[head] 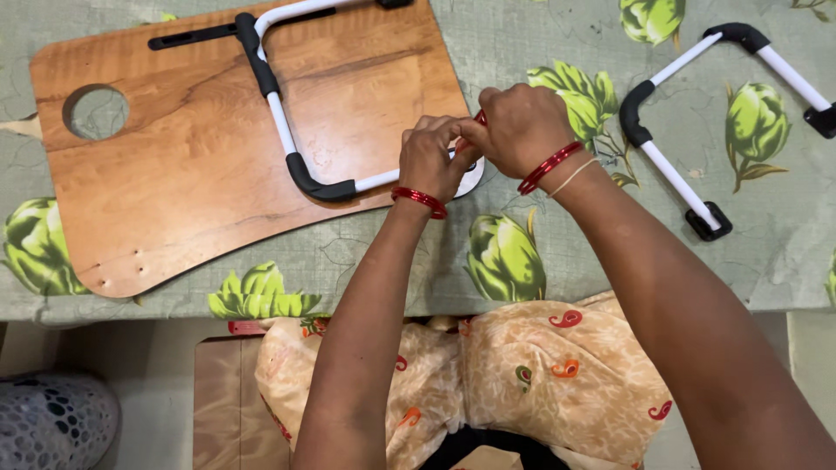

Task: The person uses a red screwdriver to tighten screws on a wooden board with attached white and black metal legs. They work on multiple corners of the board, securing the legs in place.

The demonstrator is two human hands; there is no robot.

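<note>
A wooden lap-table board [200, 148] with a round hole lies upside down on the bed. A white U-shaped leg with black corners [279, 113] rests on it. My left hand [431, 157] and my right hand [522, 126] meet at the board's near right corner, over the end of that leg. Both are closed; a small red-handled tool [480, 116] shows between the fingers of my right hand, mostly hidden. My left fingers pinch at the same spot. Red bangles sit on both wrists.
A second white leg with black corners [688, 113] lies loose on the green leaf-print sheet [610, 252] at the right. The bed edge runs across below my forearms. A mesh-patterned object [52, 422] sits at the bottom left on the floor.
</note>
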